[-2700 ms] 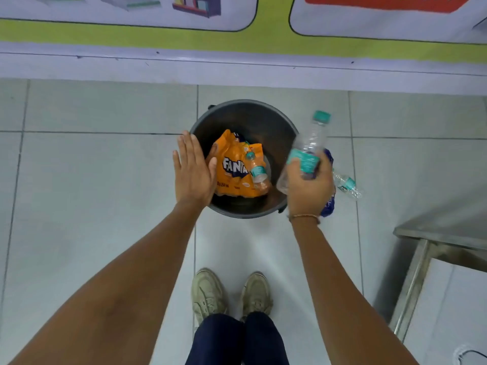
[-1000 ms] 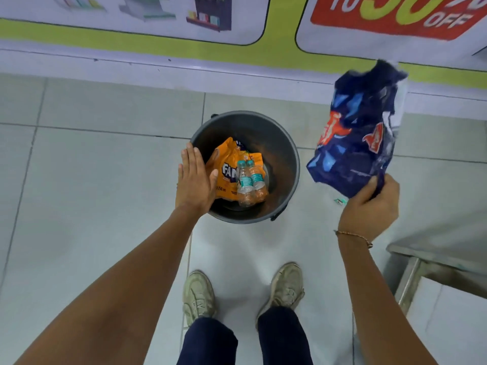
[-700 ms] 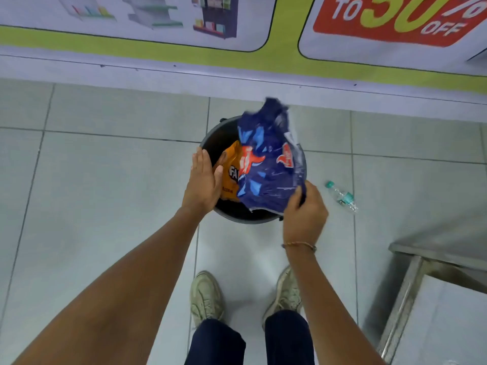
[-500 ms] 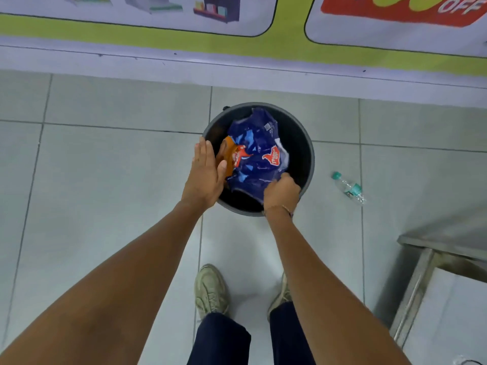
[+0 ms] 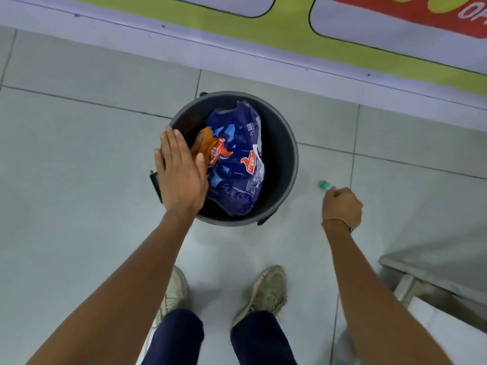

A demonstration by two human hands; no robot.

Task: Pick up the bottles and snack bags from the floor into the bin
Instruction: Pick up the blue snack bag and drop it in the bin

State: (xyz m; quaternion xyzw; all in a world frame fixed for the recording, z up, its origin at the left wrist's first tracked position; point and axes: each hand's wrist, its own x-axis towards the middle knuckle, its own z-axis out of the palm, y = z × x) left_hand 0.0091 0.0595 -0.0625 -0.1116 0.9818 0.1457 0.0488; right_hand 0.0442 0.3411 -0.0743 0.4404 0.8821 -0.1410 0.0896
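A dark grey round bin (image 5: 287, 138) stands on the tiled floor near the wall. A crumpled blue snack bag (image 5: 238, 167) lies inside it on top of an orange bag (image 5: 207, 144), of which only a corner shows. My left hand (image 5: 181, 175) rests flat on the bin's left rim, holding nothing. To the right of the bin, my right hand (image 5: 342, 206) is down at the floor with its fingers curled around a small clear bottle. Only the bottle's teal cap (image 5: 324, 184) sticks out; its body is hidden under the hand.
A wall with a green and red poster (image 5: 290, 30) runs behind the bin. A steel table frame (image 5: 432, 270) stands at the lower right. My two shoes (image 5: 266, 291) are on the tiles just in front of the bin.
My right hand let go of the blue snack bag inside the bin, then swung right and down onto the small bottle on the floor. My left hand stayed on the rim.
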